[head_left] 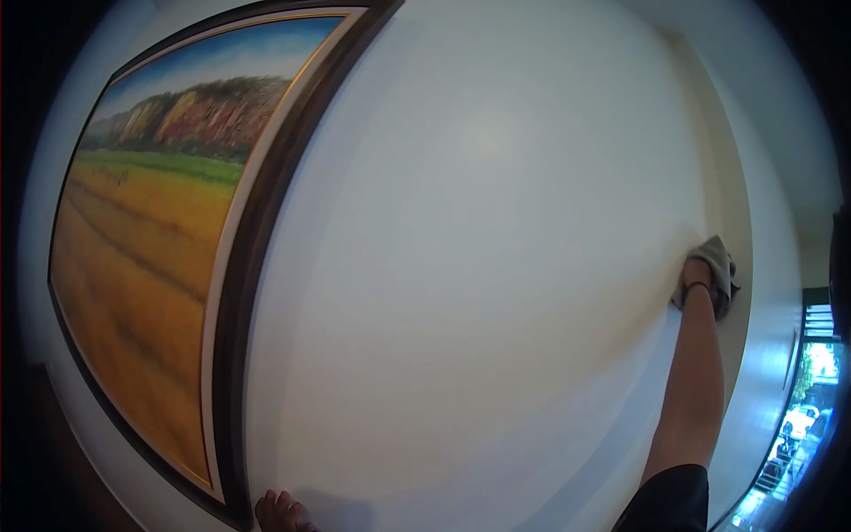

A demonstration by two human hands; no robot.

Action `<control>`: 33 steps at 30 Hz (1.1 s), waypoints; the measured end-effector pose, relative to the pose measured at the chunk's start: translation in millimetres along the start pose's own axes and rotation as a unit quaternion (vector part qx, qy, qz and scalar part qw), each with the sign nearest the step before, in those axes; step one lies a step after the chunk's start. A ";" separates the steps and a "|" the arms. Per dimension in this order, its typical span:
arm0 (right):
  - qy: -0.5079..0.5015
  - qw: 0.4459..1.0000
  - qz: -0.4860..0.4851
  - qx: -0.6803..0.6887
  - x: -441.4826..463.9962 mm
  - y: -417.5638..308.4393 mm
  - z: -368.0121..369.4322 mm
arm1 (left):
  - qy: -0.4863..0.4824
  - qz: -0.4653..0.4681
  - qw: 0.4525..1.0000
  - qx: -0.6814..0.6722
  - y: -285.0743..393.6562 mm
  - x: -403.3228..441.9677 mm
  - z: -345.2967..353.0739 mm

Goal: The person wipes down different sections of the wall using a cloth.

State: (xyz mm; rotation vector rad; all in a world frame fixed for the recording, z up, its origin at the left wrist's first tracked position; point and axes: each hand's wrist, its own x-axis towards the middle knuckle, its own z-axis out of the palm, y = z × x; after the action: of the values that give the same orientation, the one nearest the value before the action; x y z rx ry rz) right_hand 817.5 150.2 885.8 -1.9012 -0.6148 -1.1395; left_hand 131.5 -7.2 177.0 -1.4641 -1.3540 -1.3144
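At the right of the head view, my right hand [698, 271] presses a grey cloth [714, 254] against the white wall [479, 230], beside the wall's corner strip. The cloth covers most of the fingers, and a thin dark band circles the wrist. Low in the view, my left hand [281, 512] is close to the lower corner of the framed painting [168, 222]. Its fingers are slightly bent and apart, with nothing seen in them; the rest of the hand is cut off by the bottom edge.
The painting's dark wooden frame [257, 213] fills the left side. Past the wall corner at the far right is a bright opening [811, 381] with slats, greenery and vehicles outside. A dark brown surface [66, 452] shows at lower left.
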 end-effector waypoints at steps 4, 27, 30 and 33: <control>0.129 0.991 -0.029 -0.014 8.9 -130.7 -35.1 | 0.022 0.012 1.000 -0.015 -0.9 3.2 -2.5; 0.251 0.742 -0.436 0.443 -223.3 -185.7 -236.6 | 0.010 0.012 0.996 -0.090 -17.0 -10.6 9.6; 0.322 0.797 -0.264 0.437 -152.7 -108.6 -123.5 | 0.027 0.058 0.998 0.026 -31.9 -32.5 35.2; 0.157 0.872 0.068 0.459 -129.8 -28.2 -58.7 | 0.049 0.056 0.997 0.008 -24.6 -21.4 27.9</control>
State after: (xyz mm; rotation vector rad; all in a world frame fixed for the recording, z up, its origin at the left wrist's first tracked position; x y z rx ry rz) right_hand 707.1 116.7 797.6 -0.9015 -0.6608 -0.8076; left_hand 114.7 19.1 147.5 -1.4249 -1.1996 -1.2839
